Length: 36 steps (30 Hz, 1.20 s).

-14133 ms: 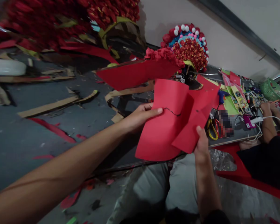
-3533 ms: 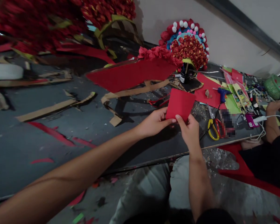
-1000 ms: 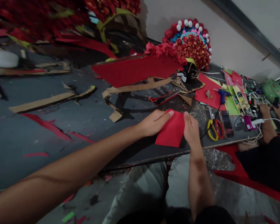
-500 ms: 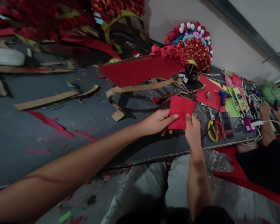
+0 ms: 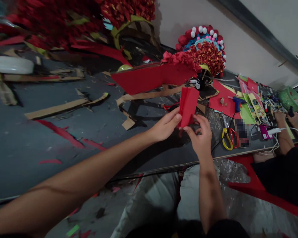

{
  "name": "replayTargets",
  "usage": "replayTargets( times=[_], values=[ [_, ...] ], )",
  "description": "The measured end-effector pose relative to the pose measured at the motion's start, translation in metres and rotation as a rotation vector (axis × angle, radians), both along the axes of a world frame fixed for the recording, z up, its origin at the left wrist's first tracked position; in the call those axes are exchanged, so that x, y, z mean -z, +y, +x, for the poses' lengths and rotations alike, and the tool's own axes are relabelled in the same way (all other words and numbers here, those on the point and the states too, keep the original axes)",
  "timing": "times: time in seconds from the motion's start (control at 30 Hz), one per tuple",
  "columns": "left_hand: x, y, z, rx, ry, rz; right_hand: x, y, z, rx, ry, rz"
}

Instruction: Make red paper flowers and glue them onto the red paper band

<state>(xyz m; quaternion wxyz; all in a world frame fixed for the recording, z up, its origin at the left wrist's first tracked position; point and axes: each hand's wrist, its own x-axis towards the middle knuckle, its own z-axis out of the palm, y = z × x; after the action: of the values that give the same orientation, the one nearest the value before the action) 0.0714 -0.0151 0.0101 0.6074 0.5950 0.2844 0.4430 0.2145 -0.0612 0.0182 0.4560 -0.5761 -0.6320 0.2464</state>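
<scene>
Near the middle of the frame, a folded piece of red paper is held up above the table, standing upright and narrow. The left hand grips its left side, thumb pressed on the front; the right hand has its thumb at the bottom edge and its fingers curled by the lower right corner, in what looks like a light pinch.

As for progress, folding is evidently well under way: several layers show as parted edges along the left side. They fan slightly, so pressing the creases flat seems not yet done. No cut shows on the visible face; the far side is hidden. The yellow-handled scissors lie right of centre, out of both hands. A flower-covered fan ornament, upper right of centre, looks largely assembled.
</scene>
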Motion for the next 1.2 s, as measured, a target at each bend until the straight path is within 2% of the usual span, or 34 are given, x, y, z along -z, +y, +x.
replayTargets(
  times=[0.17,0.3,0.43,0.53,0.6,0.67,0.8,0.87,0.97,1.07,1.2],
  values=[
    [0.003,0.001,0.001,0.051,-0.030,-0.017,0.001,0.000,0.000,0.026,0.086,-0.005],
    [0.000,-0.001,0.001,0.048,-0.022,-0.069,0.002,0.001,-0.001,0.149,0.220,-0.054],
    [-0.003,-0.004,0.001,0.063,-0.033,-0.071,0.003,0.001,-0.004,0.148,0.293,-0.059],
    [-0.004,-0.003,0.000,0.070,0.011,-0.061,0.003,0.004,-0.002,0.240,0.372,-0.074],
    [-0.004,-0.001,0.000,0.038,0.023,-0.066,0.003,0.006,0.001,0.313,0.497,-0.085],
    [-0.001,0.001,0.002,-0.032,0.017,-0.077,0.002,0.008,0.004,0.330,0.644,-0.101],
    [0.009,0.005,0.005,-0.211,0.035,-0.066,-0.002,0.008,0.004,0.232,0.814,-0.190],
    [0.016,0.006,0.006,-0.255,0.066,-0.022,-0.003,0.007,-0.001,0.173,0.833,-0.229],
    [0.021,0.006,0.007,-0.233,0.082,0.025,-0.003,0.006,-0.008,0.135,0.797,-0.246],
    [0.018,0.005,0.006,-0.232,0.076,0.023,-0.001,0.007,-0.007,0.193,0.753,-0.193],
    [0.006,0.005,0.002,-0.305,0.089,0.095,0.003,0.010,0.006,0.332,0.731,-0.135]
  ],
)
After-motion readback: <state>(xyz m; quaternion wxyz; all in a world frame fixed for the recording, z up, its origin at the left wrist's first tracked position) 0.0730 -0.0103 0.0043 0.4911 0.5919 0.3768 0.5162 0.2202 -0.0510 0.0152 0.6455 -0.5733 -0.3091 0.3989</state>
